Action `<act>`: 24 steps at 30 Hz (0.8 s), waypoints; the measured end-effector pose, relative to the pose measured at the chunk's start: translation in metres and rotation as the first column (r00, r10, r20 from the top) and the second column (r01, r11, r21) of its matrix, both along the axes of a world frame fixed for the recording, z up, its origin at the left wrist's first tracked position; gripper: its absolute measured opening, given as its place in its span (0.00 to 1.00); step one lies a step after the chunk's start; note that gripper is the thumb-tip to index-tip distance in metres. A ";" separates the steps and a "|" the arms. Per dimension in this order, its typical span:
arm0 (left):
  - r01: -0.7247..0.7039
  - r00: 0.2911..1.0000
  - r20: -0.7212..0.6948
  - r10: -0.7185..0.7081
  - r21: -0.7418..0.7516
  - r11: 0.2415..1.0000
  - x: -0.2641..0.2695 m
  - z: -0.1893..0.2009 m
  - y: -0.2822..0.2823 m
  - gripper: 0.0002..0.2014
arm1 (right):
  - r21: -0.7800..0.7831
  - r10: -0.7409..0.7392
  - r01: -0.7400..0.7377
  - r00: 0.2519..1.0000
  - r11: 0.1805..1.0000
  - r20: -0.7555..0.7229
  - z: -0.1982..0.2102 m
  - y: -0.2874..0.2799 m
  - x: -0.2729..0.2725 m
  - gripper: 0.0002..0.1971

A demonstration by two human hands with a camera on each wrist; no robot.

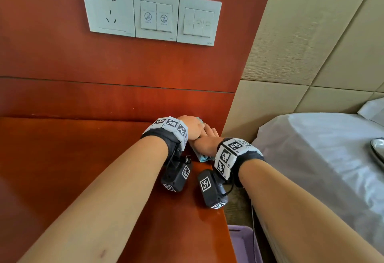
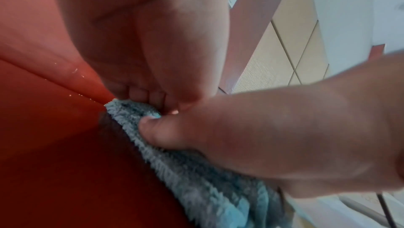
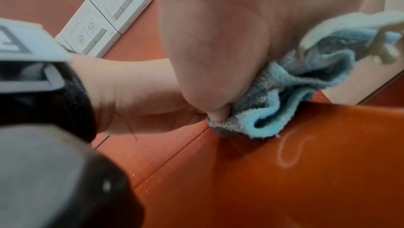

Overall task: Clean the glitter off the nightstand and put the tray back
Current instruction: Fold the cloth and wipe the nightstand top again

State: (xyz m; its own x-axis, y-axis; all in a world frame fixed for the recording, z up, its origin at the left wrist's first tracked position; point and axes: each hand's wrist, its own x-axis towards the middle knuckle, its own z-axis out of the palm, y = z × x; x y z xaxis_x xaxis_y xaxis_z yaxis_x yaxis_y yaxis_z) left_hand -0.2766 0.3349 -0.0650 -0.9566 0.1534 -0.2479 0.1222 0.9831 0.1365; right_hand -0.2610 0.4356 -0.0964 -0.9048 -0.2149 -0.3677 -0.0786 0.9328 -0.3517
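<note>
Both hands meet at the back right corner of the red-brown nightstand (image 1: 83,158), on a fluffy blue cloth (image 2: 196,180). My left hand (image 1: 193,126) lies over the right hand (image 1: 209,137), its curled fingertips (image 2: 148,96) on the cloth's far end. The right hand (image 3: 218,110) grips the bunched cloth (image 3: 284,102), thumb (image 2: 157,128) pressed into it. Fine glitter specks (image 3: 148,180) lie along the seam between top and back panel (image 2: 74,72). A pale smear (image 3: 290,152) shows on the top beside the cloth. A shiny metal object (image 1: 378,150), maybe the tray, lies on the bed.
A wooden wall panel with a socket and switch plates (image 1: 149,11) rises behind the nightstand. The white-covered bed (image 1: 311,148) and padded headboard (image 1: 311,44) stand to the right. A purple bin (image 1: 243,244) sits on the floor in the gap between nightstand and bed.
</note>
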 end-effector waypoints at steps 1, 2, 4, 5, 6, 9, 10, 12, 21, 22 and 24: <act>0.000 1.000 -0.010 0.000 0.003 1.000 0.001 -0.001 0.000 0.25 | -0.002 -0.010 0.010 1.000 1.000 -0.010 -0.002 -0.002 0.000 0.38; 0.003 1.000 -0.015 -0.003 -0.001 1.000 0.000 -0.003 0.000 0.25 | -0.006 -0.023 0.023 1.000 1.000 -0.015 -0.002 -0.004 0.001 0.38; 0.007 1.000 -0.029 -0.007 0.003 1.000 0.000 -0.006 -0.001 0.25 | -0.036 -0.049 0.049 0.999 0.998 -0.016 -0.004 -0.006 0.001 0.37; 0.005 0.999 -0.043 -0.004 0.003 1.000 0.001 -0.006 -0.003 0.25 | -0.056 -0.060 0.059 0.998 0.997 -0.021 -0.005 -0.007 0.001 0.37; 0.002 0.998 -0.055 -0.001 0.009 1.000 0.001 -0.007 -0.004 0.24 | -0.079 -0.068 0.065 0.997 0.995 -0.034 -0.006 -0.008 0.001 0.37; 0.050 0.996 -0.076 -0.047 0.028 0.998 0.002 -0.009 -0.008 0.23 | -0.138 -0.104 0.096 0.993 0.986 -0.048 -0.007 -0.010 0.005 0.37; 0.076 0.994 -0.075 -0.074 0.030 0.997 0.004 -0.011 -0.009 0.23 | -0.115 -0.114 0.107 0.992 0.988 -0.053 -0.007 -0.011 0.007 0.36; 0.102 0.994 -0.048 -0.100 0.064 0.993 0.006 -0.008 -0.015 0.24 | -0.030 -0.121 0.119 0.990 0.992 -0.071 -0.004 -0.016 0.010 0.35; 0.096 0.988 0.109 -0.105 0.085 0.992 0.013 0.016 -0.073 0.24 | 0.199 -0.129 0.125 0.992 0.972 0.006 0.002 -0.079 0.019 0.36; 0.114 0.988 0.093 -0.122 0.084 0.990 0.017 0.020 -0.078 0.24 | 0.209 -0.135 0.131 0.991 0.969 0.003 0.002 -0.083 0.019 0.36; 0.142 0.988 0.055 -0.146 0.068 0.988 0.021 0.020 -0.079 0.24 | 0.192 -0.151 0.149 0.988 0.970 -0.001 0.003 -0.084 0.021 0.36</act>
